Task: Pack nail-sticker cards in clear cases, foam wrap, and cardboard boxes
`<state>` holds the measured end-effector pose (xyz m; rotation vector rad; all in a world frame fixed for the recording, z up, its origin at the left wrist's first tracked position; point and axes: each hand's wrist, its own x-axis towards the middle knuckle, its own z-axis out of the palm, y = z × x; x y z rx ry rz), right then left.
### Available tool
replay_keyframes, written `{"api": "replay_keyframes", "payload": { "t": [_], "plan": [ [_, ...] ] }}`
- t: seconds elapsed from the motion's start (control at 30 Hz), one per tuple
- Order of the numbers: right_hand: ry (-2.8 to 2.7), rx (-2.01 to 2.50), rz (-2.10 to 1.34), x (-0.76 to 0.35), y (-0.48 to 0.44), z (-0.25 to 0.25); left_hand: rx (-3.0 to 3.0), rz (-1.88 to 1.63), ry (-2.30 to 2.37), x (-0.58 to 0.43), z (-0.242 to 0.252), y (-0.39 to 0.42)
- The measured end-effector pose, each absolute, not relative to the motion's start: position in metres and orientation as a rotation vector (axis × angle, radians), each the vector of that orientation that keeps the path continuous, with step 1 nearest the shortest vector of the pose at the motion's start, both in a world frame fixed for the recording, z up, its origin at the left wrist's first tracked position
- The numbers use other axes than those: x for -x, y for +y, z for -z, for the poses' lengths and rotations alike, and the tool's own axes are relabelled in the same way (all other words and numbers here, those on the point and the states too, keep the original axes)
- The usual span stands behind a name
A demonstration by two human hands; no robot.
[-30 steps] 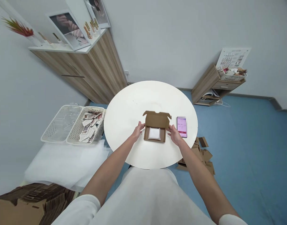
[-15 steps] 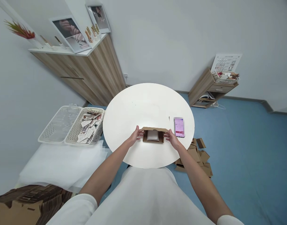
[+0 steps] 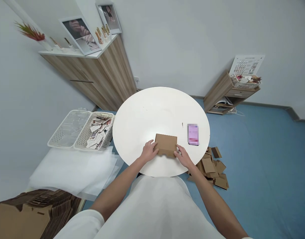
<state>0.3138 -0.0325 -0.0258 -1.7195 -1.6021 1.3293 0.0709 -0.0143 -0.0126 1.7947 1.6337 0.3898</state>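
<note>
A small brown cardboard box [image 3: 166,142] lies on the round white table [image 3: 142,119], its lid folded down over the top. My left hand [image 3: 149,151] grips the left side of the box, fingers curled at its edge. At the right front corner, my right hand [image 3: 183,156] holds it with thumb and fingers. The lid hides whatever is inside. To the right of my right hand lies a phone [image 3: 193,134] with a blurred pink screen.
Left of the table, white baskets [image 3: 79,132] hold printed cards and clear pieces, beside white sheets [image 3: 72,169] and stacked flat cardboard [image 3: 20,219]. Cardboard boxes [image 3: 209,166] lie on the floor at right. A wooden cabinet [image 3: 112,73] and small shelf unit [image 3: 218,93] stand behind.
The box lid, raised half a second ago with a pale pouch visible inside, is now folded down. Both hands have come in closer around the box's sides. The view has shifted slightly.
</note>
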Motion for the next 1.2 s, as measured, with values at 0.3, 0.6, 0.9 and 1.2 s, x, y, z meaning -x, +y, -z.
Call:
{"api": "replay_keyframes", "payload": {
  "t": [0.3,0.6,0.9,1.2],
  "plan": [
    [-1.695,1.716,-1.247,-0.307,-0.048,0.037,-1.870,-0.292,1.695,-0.078,0.027,-0.038],
    [-1.741,1.945,-1.075,-0.304,-0.066,0.038,-1.751,-0.204,1.660,-0.051,0.022,-0.045],
    [-1.693,1.973,-1.139,-0.280,-0.066,0.027,-1.763,-0.306,1.462,-0.056,0.018,-0.040],
    [-1.491,1.699,-1.274,-0.252,-0.065,-0.005,-1.654,-0.683,1.478,-0.008,0.012,-0.041]
  ]
}}
